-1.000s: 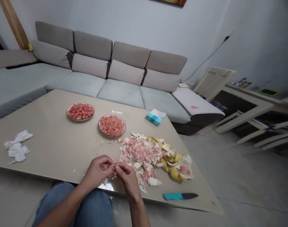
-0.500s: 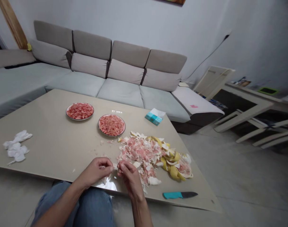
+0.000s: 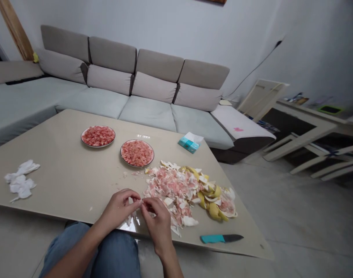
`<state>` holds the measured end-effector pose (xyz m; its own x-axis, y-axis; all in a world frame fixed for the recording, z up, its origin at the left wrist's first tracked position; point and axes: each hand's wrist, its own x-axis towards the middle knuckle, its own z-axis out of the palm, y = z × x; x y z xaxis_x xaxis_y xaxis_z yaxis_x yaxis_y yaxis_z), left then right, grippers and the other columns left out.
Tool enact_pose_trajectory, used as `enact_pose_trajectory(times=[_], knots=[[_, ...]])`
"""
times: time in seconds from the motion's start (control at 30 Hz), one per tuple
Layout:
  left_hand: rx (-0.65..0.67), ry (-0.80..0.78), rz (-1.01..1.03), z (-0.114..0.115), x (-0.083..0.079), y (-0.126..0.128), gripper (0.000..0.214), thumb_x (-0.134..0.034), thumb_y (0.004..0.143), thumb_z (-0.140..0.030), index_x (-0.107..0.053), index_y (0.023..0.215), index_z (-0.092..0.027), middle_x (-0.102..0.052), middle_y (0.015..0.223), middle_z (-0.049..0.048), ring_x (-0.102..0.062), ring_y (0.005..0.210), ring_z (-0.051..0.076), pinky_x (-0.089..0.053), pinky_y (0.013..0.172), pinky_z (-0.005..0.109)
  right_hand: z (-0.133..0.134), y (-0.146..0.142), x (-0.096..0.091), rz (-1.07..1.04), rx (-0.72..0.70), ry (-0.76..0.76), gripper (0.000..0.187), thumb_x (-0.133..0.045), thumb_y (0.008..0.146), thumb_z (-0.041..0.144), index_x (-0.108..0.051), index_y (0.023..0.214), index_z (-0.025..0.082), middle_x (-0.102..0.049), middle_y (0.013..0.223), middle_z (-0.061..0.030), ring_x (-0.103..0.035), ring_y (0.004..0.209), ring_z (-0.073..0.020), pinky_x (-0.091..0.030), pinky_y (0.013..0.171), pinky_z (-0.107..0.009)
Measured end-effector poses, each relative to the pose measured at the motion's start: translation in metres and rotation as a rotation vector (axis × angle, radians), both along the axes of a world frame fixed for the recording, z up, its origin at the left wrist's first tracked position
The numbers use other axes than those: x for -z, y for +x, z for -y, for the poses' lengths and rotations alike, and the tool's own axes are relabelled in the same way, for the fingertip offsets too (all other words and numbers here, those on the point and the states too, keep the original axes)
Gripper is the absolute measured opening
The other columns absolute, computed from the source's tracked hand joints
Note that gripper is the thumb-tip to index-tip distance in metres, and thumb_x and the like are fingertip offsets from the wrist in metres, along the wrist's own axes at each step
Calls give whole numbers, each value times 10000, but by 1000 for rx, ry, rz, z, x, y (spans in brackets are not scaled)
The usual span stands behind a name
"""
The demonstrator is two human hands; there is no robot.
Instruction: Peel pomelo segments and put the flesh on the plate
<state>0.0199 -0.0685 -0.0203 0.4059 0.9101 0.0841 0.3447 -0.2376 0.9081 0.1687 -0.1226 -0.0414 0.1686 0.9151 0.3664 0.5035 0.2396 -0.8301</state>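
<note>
Close to the table's front edge, my left hand and my right hand meet with thumbs and fingers pinched. A tiny pale piece of pomelo shows between the fingertips, mostly hidden by them. Just right of my right hand spreads a heap of pink and white pomelo membranes, with yellow-green rind on its far right. Beyond my hands stand two dark-rimmed plates of pink pomelo pulp, a nearer plate and a farther plate. White scraps lie under my hands.
A knife with a turquoise handle lies at the table's front right. Crumpled white tissues are on the left, and a blue tissue pack near the back right corner. Behind the table runs a grey sofa.
My hands have come together, so the fingertips now meet. My right hand has turned, its back facing up more, and shifted slightly left.
</note>
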Motion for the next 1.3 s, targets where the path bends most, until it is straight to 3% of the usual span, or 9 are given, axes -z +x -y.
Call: enact_pose_trajectory(times=[0.2,0.3,0.4,0.53,0.7,0.87,1.3], knots=[[6,-131,86,0,6,1,200,-566,790,-325,-700,787,-177,-690,792,46,-582,730,175,-419,664,243,1,-1,0,216,37,106,147,-530,877,168,-651,953,201,-638,897,-72,-606,838,-190,-501,755,-317],[5,-215,151,-1,9,0,177,-535,775,-258,-684,809,-170,-689,800,43,-596,756,178,-431,685,243,2,-1,-1,291,38,131,167,-517,886,161,-650,980,199,-637,926,-82,-605,867,-194,-499,777,-324],[-33,-200,159,-2,8,-2,154,-498,753,-191,-649,776,-172,-665,763,24,-590,744,167,-427,682,235,3,-1,-2,333,44,161,173,-514,889,159,-650,992,193,-640,923,-84,-608,866,-192,-503,776,-319],[-15,-186,117,-1,4,-2,232,-498,820,-323,-643,734,-164,-644,732,28,-580,747,175,-430,693,242,2,0,-2,380,62,199,182,-510,890,162,-657,991,195,-647,907,-84,-617,841,-192,-511,748,-307],[34,-233,114,1,5,0,258,-562,792,-381,-679,787,-151,-664,777,39,-575,739,174,-434,675,238,1,0,2,452,90,253,191,-507,896,173,-668,1000,184,-656,905,-96,-622,834,-195,-518,728,-304],[25,-301,140,0,8,-1,239,-586,764,-364,-680,787,-145,-646,731,30,-544,647,151,-418,600,230,1,0,2,464,90,257,197,-521,884,174,-682,994,203,-668,896,-95,-631,831,-199,-522,720,-301],[31,-342,201,0,3,-1,123,-559,731,-259,-622,739,-155,-610,742,15,-548,737,164,-424,701,249,2,0,-3,369,28,198,177,-528,880,169,-666,984,205,-660,906,-84,-624,843,-192,-515,749,-309]])
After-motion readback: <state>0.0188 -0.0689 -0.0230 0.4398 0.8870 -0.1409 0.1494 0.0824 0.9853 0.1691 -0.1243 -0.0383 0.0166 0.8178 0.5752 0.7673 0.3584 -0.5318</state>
